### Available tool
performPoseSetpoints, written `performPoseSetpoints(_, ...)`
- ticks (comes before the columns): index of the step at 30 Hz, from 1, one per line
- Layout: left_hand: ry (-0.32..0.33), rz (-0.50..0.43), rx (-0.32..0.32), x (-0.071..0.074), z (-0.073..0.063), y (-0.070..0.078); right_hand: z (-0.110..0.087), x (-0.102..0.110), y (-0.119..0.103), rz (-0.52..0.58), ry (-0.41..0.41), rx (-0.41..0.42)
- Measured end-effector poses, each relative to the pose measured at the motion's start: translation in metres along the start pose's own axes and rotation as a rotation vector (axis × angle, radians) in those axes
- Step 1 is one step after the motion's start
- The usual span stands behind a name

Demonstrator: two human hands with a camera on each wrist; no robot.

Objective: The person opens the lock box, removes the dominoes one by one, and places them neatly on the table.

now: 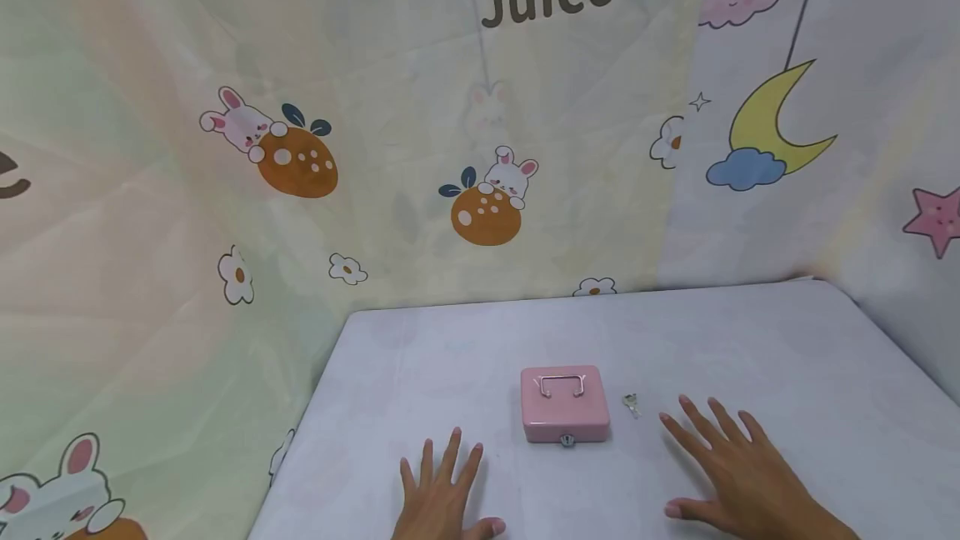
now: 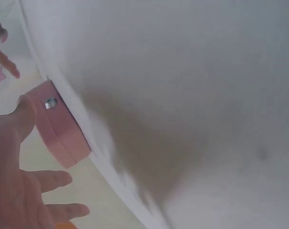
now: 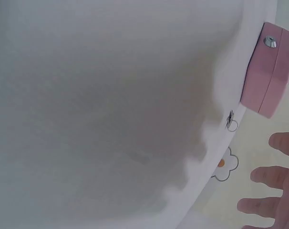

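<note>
A small pink cash box (image 1: 566,407) with a metal carry handle (image 1: 562,385) on its closed lid sits on the table. Its silver lock (image 1: 567,441) faces me; the left wrist view shows the lock (image 2: 50,103) close up. Just right of the box lie small keys (image 1: 631,404) on a ring, seen also as keys (image 3: 231,121) in the right wrist view. My left hand (image 1: 441,494) is spread palm down, left of and nearer than the box, holding nothing. To the right of the keys, my right hand (image 1: 731,473) is likewise spread with fingers apart and holds nothing.
A white cloth covers the table (image 1: 450,357). Behind it and along both sides hang printed fabric walls (image 1: 405,107) with rabbits, oranges, flowers and a moon. The fabric meets the table's back edge.
</note>
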State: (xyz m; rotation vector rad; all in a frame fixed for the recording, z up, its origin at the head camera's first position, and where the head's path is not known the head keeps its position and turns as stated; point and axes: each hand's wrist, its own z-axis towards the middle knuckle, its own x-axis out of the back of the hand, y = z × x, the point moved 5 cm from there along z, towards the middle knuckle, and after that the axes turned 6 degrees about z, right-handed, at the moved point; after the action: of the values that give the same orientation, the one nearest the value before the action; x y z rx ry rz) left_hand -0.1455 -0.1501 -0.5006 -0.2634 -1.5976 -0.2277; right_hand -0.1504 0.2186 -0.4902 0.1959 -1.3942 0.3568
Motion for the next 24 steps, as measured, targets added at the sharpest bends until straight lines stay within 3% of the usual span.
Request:
performPoseSetpoints(4, 0.02, 0.011, -0.023, 0.004, 0.008, 0.002, 0.007, 0.0, -0.003, 0.014, -0.017, 0.01)
performPoseSetpoints(10, 0.04, -0.06, -0.084, 0.011, 0.024, 0.006, 0.019, 0.002, -0.006, 0.034, -0.024, 0.018)
performPoseSetpoints(24, 0.087, -0.04, -0.14, 0.018, 0.076, 0.021, 0.04, 0.004, -0.007, 0.053, 0.07, 0.134)
